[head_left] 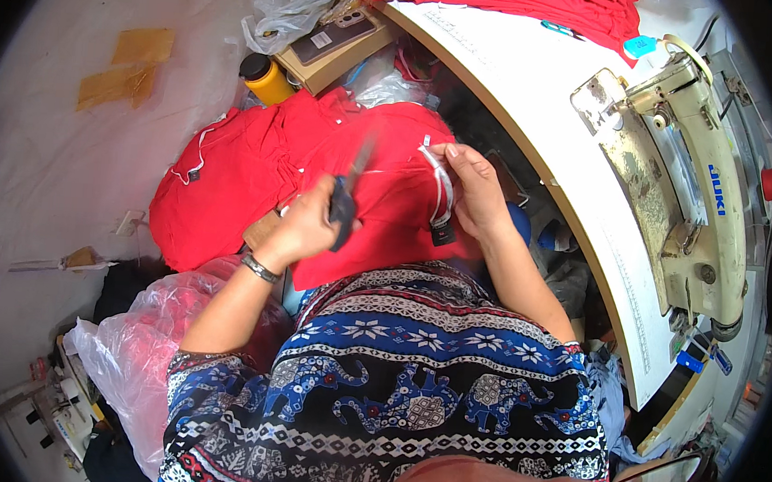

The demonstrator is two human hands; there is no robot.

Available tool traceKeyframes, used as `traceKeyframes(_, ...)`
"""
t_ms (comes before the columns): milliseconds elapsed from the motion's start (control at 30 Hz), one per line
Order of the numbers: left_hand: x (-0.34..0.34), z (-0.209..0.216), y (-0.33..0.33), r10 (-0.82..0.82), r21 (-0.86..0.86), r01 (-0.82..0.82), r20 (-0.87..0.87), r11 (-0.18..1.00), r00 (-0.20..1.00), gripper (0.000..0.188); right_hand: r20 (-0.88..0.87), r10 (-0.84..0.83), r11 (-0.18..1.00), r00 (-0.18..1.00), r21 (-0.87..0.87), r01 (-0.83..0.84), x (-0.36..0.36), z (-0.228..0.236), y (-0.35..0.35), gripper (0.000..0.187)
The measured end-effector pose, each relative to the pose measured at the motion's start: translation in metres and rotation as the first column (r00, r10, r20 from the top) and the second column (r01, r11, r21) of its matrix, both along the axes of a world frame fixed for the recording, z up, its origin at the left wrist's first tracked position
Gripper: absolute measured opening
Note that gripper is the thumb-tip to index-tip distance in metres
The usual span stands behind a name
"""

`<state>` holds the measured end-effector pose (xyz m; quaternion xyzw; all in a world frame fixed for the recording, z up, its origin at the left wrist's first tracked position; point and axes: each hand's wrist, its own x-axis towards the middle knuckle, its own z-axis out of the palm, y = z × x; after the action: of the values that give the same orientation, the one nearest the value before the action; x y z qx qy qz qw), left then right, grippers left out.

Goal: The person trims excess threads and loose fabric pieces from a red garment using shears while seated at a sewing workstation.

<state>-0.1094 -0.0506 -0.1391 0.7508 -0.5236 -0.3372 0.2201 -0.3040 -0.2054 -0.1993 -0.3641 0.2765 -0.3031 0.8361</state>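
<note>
A red garment (379, 214) lies spread over my lap. My left hand (306, 225) is closed round the dark handles of a pair of scissors (344, 207). Their blades point up and away over the cloth and are blurred by motion. On the other side, my right hand (479, 192) pinches the top of a white strip (442, 184) at the garment's edge between thumb and fingers. A small black label (442, 235) hangs at the strip's lower end. The blades are apart from the strip.
More red cloth (217, 186) with a white cord is heaped to the left. A yellow bottle (269, 79) and a phone (333, 38) on a cardboard box (344, 57) stand beyond. At right, a sewing machine (709, 234) sits on a curved-looking white table (536, 100). A clear plastic bag (155, 333) bulges near my left elbow.
</note>
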Motion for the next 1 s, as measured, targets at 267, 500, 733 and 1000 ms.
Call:
traceKeyframes(267,0.027,-0.048,0.016,0.049,-0.072,-0.064,-0.189,0.995,0.981,0.023,-0.731,0.072,0.474,0.679,-0.574,-0.668,-0.041,-0.040,0.006,0.065)
traceKeyframes(500,0.081,-0.003,-0.025,0.333,-0.354,-0.291,0.064,0.889,0.941,0.026,-0.468,-0.057,0.956,0.882,-0.280,-0.086,-0.048,-0.019,-0.041,0.046)
traceKeyframes(733,0.045,-0.030,0.006,0.085,-0.146,-0.070,0.095,0.987,0.992,0.026,-0.778,0.002,0.901,0.628,-0.271,-0.340,-0.082,-0.094,-0.012,0.068)
traceKeyframes(1000,0.002,-0.034,0.059,-0.061,-0.156,0.122,0.348,0.980,0.936,0.029,-0.784,-0.404,0.753,0.471,-0.577,-0.315,-0.109,-0.148,-0.012,0.054)
